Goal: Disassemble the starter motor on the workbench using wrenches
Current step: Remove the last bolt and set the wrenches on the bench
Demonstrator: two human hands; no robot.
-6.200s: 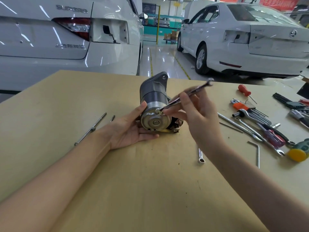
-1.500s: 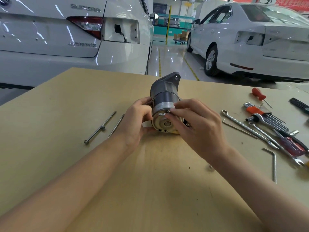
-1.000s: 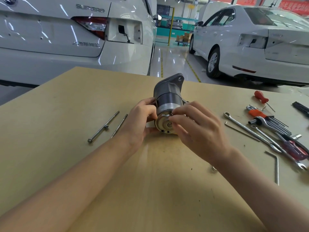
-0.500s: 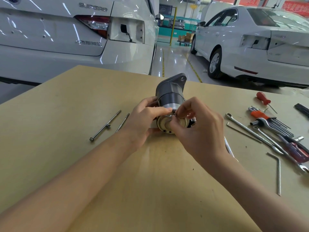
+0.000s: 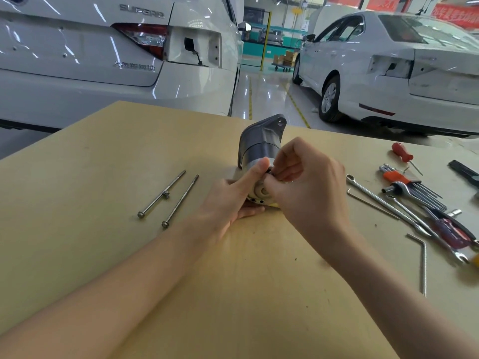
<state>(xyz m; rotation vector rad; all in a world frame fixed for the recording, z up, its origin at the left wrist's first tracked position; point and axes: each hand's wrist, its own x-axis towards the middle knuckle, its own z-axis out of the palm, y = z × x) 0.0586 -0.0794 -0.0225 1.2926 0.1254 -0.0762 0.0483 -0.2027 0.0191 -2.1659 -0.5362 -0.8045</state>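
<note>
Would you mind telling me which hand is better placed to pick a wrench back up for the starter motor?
Right, probably. The right hand is on the side where the wrenches lie, while the left hand steadies the starter motor.

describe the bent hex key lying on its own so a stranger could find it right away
Start at the workbench and go to the tool pile at its right edge. Just nearer the person than that pile, right of the right forearm, lies the hex key. It is a thin bare-metal rod with one bend at its far end, and unlike the wrenches and red-handled screwdrivers it lies alone, touching nothing.
</note>
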